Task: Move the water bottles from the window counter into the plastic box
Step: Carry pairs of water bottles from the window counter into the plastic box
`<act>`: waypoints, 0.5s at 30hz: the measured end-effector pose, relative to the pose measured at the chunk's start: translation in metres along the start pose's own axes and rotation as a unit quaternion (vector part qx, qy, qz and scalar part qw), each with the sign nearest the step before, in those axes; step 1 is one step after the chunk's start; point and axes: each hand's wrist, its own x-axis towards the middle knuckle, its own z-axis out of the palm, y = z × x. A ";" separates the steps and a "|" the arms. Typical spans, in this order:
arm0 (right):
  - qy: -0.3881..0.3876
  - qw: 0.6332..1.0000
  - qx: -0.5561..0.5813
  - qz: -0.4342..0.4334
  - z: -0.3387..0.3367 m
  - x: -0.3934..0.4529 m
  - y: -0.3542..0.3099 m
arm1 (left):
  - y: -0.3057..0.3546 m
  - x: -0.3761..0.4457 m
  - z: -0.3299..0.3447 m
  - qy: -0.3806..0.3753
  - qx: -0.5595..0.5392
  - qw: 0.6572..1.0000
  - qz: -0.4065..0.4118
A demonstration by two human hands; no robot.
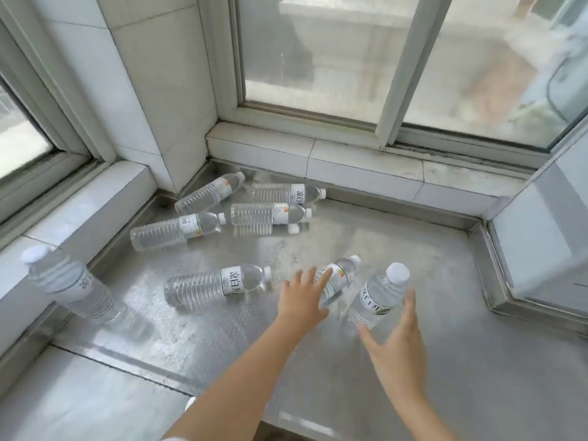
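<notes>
Several clear water bottles with white caps lie on the steel window counter (397, 249). One bottle (380, 294) stands upright, just in front of my right hand (397, 354), whose fingers are spread and apart from it. My left hand (302, 297) is open, its fingertips over a lying bottle (342, 275). Another lying bottle (216, 286) is to the left of that hand. An upright bottle (73, 286) stands at the left edge. Several more lie at the back, such as one (270, 214) near the corner. No plastic box is in view.
Tiled ledges (350, 167) and window frames border the counter at the back and left. A raised steel rim (490, 265) and a white panel close the right side. A lower grey surface (79, 399) lies at the front left.
</notes>
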 end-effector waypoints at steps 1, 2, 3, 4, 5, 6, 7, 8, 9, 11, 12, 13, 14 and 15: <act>0.000 0.999 0.026 0.032 0.007 0.004 -0.002 | 0.001 0.008 -0.001 -0.030 0.003 1.000 -0.004; 0.007 0.997 0.056 0.056 0.013 0.006 -0.006 | 0.001 0.015 0.002 -0.042 0.011 0.999 -0.010; 0.007 0.994 0.079 0.078 0.019 0.008 -0.008 | 0.001 0.021 0.005 -0.052 0.023 0.998 -0.012; 0.007 0.990 0.097 0.098 0.024 0.010 -0.012 | 0.001 0.026 0.009 -0.054 0.033 0.998 -0.008; 0.013 0.987 0.113 0.116 0.030 0.012 -0.012 | 0.002 0.032 0.012 -0.063 0.036 0.997 -0.012; 0.021 0.983 0.126 0.132 0.034 0.014 -0.012 | 0.004 0.036 0.014 -0.065 0.035 0.997 -0.013; 0.031 0.980 0.136 0.144 0.039 0.016 -0.011 | 0.005 0.039 0.015 -0.067 0.029 0.997 -0.019; 0.039 0.977 0.140 0.155 0.041 0.017 -0.010 | 0.003 0.043 0.017 -0.061 0.027 0.997 -0.025; 0.046 0.975 0.142 0.165 0.045 0.018 -0.009 | 0.003 0.046 0.018 -0.058 0.013 0.998 -0.036; 0.056 0.970 0.154 0.181 0.049 0.018 -0.007 | 0.000 0.049 0.014 -0.050 -0.023 0.997 -0.049; 0.060 0.967 0.164 0.187 0.050 0.018 -0.007 | 0.000 0.050 0.013 -0.042 -0.042 0.997 -0.048; 0.064 0.964 0.174 0.191 0.050 0.019 -0.006 | -0.002 0.050 0.010 -0.037 -0.062 0.996 -0.048; 0.068 0.961 0.183 0.194 0.050 0.020 -0.005 | -0.004 0.050 0.008 -0.033 -0.083 0.995 -0.047; 0.072 0.959 0.190 0.197 0.050 0.020 -0.004 | -0.006 0.051 0.005 -0.030 -0.104 0.993 -0.047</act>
